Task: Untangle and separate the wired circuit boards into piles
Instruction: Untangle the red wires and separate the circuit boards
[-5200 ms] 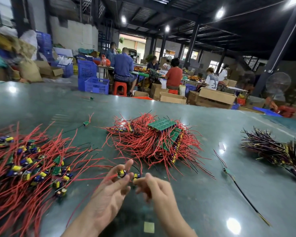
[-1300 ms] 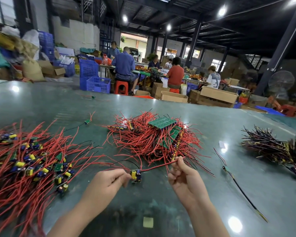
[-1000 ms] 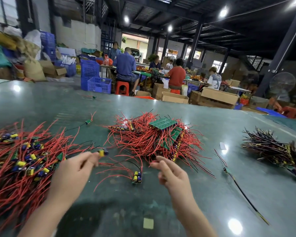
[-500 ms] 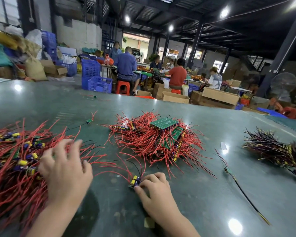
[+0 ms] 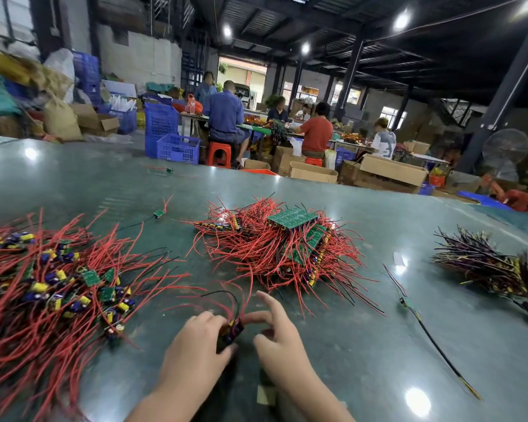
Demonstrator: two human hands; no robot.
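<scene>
Gripping a small circuit board with red and black leads (image 5: 233, 330) over the glossy green tabletop (image 5: 348, 345), the left hand (image 5: 195, 342) curls round it; the right hand (image 5: 282, 336) is spread, one fingertip touching the board. A loose pile of red-wired boards (image 5: 43, 293) lies left, a tangled red-wired heap (image 5: 281, 248) just beyond

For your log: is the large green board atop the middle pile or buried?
Atop: the large green board lies uncovered above the red wires.

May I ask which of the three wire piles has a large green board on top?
The middle pile: a large green board tops it. The left pile shows only small boards; the right pile is dark-wired.
</scene>
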